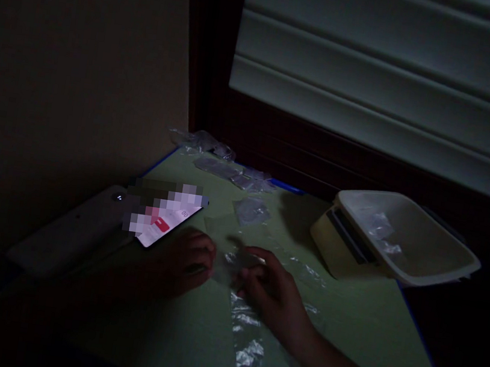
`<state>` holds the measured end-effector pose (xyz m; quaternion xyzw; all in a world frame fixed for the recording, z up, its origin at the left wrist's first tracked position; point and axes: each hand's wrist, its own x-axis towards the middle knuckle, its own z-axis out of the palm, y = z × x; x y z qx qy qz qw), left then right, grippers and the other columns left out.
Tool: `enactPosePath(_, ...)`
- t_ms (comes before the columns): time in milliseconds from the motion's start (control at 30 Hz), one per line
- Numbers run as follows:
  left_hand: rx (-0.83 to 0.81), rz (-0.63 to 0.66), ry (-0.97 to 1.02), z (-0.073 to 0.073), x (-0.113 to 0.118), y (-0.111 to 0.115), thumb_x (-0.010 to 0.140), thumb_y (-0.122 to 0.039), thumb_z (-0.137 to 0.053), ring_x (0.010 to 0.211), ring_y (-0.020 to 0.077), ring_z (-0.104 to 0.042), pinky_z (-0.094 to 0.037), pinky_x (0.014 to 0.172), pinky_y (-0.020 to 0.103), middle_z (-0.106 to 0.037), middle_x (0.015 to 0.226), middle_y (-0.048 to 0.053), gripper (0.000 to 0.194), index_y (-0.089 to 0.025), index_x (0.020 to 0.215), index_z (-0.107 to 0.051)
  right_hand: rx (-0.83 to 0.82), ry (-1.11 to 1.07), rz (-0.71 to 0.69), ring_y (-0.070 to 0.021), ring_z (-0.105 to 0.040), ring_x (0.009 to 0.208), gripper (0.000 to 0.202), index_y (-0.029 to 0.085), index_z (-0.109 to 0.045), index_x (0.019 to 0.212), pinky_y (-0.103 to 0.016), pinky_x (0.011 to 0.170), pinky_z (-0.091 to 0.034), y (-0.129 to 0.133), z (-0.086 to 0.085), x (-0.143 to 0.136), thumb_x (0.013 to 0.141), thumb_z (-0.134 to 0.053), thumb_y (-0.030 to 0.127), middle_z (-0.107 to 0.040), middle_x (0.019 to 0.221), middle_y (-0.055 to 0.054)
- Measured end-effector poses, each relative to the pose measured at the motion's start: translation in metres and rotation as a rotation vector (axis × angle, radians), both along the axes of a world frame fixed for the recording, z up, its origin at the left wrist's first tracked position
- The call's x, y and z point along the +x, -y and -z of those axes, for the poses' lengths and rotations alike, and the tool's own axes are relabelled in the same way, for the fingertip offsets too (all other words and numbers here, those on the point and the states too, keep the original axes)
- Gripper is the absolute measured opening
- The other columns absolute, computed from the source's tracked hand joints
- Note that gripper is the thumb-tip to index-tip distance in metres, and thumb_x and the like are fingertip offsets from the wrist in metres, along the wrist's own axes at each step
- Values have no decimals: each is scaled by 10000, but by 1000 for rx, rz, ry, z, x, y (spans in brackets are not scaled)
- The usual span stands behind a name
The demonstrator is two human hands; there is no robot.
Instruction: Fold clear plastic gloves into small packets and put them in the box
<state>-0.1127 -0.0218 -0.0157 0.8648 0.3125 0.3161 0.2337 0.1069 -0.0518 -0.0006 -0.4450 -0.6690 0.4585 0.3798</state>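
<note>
A clear plastic bag [225, 266] shows faintly between my two hands, over the green tabletop. My left hand [191, 261] is closed, its fingertips pinched at the bag's left side. On the other side, my right hand [277, 294] has its index finger stretched out and its thumb close to the other curled fingers, at the bag's right edge; dimness blurs the exact grip. Under and in front of the right hand lies a long, crinkled strip of clear plastic [246, 335]. Just beyond the hands, a small clear packet [251, 210] rests flat.
A lit phone [155, 235] lies left of my left hand, against a pale device [69, 229] with a small display. Several clear packets [217, 167] lie at the back edge. A cream plastic tub [429, 264] with packets inside stands tilted at the right. Wall and shutter bound the table.
</note>
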Motion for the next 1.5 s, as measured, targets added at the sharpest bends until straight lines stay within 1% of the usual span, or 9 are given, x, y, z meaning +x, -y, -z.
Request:
enactPosePath(100, -2, 8, -66, -3, 2, -1, 882, -187, -474, 833, 163, -537, -442, 782, 313, -584, 796, 16, 160, -166, 742, -548, 315, 202, 46, -144, -644, 660, 187, 197, -514, 1090, -242, 591, -522, 1, -7, 4, 912, -473, 233, -668, 770, -27)
enactPosePath(200, 25, -41, -136, -1, 4, -3, 889, -182, -480, 824, 165, -539, -439, 779, 312, -598, 801, 12, 124, -170, 818, -580, 696, 420, -65, -178, -629, 768, 165, 170, -572, 1008, -294, 677, -522, 3, -13, 5, 930, -427, 172, -673, 851, -80)
enactPosePath(333, 70, -118, -145, 8, 6, -4, 905, -216, -489, 840, 189, -538, -451, 760, 331, -600, 835, 32, 127, -160, 968, -584, 901, 625, -204, -203, -611, 794, 217, 134, -637, 978, -351, 732, -509, 3, -11, 4, 936, -424, 148, -683, 835, -94)
enactPosePath(467, 268, -134, -224, 5, 7, 2, 928, -218, -472, 894, 204, -536, -456, 786, 350, -604, 956, 71, 142, -150, 992, -579, 900, 704, -242, -224, -605, 960, 225, 118, -636, 1076, -404, 878, -473, 1, -4, 1, 902, -494, 120, -690, 1002, -119)
enactPosePath(667, 525, 107, -430, -10, 12, 20, 919, -200, -478, 827, 213, -552, -443, 776, 366, -636, 839, 68, 166, -135, 854, -616, 840, 793, -229, -239, -596, 1068, 281, 120, -613, 1151, -462, 976, -438, -2, 3, 2, 901, -485, 128, -665, 1155, -129)
enactPosePath(967, 559, 83, -499, -1, 10, 19, 903, -235, -534, 840, 225, -575, -449, 791, 390, -645, 851, 88, 155, -136, 828, -626, 892, 741, -269, -227, -606, 1047, 318, 115, -585, 1203, -438, 921, -483, -1, -1, 10, 899, -493, 119, -679, 1118, -134)
enactPosePath(1233, 550, 92, -549, -12, 10, 17, 926, -213, -491, 880, 231, -590, -476, 825, 395, -667, 889, 102, 183, -121, 870, -639, 804, 863, -276, -236, -609, 1040, 283, 143, -632, 1126, -463, 978, -431, -3, 0, 14, 870, -517, 108, -667, 1149, -115)
enactPosePath(1367, 544, 86, -523, -14, 9, 15, 917, -168, -477, 901, 227, -594, -484, 864, 388, -674, 903, 89, 196, -119, 834, -647, 748, 833, -287, -214, -631, 915, 250, 140, -627, 1110, -415, 875, -485, 6, -15, 20, 888, -515, 112, -698, 998, -105)
enactPosePath(1500, 556, 91, -456, -13, 9, 16, 923, -135, -453, 972, 229, -585, -478, 889, 371, -669, 982, 96, 196, -102, 908, -645, 792, 711, -329, -178, -628, 804, 170, 142, -645, 1012, -346, 790, -502, 27, -23, 22, 920, -503, 139, -701, 861, -64)
